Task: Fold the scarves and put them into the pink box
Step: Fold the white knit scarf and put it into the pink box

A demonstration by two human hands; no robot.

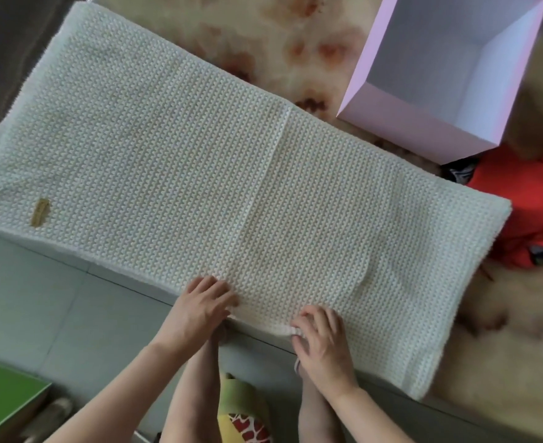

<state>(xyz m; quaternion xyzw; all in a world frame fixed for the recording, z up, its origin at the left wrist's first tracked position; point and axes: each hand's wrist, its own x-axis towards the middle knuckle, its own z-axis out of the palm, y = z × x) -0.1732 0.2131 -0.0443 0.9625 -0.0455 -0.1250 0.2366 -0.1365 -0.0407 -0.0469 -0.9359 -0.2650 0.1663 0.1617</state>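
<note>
A long white knitted scarf [184, 161] lies spread flat across the floor and a fuzzy rug, with a small tan label near its left end. A fold line crosses it right of the middle. My left hand [204, 303] rests on the scarf's near edge with fingers spread. My right hand [319, 338] pinches the same near edge a little to the right, fingers curled on the fabric. The pink box [391, 123] stands open and empty at the upper right, beyond the scarf. A red scarf or cloth [535, 212] lies bunched at the right, below the box.
A cream rug with brown blotches [279, 36] lies under the box and scarf. Grey floor tiles [56, 308] fill the lower left. A green board corner [4, 398] sits at the bottom left. My bare legs and a patterned slipper [241, 414] are below the hands.
</note>
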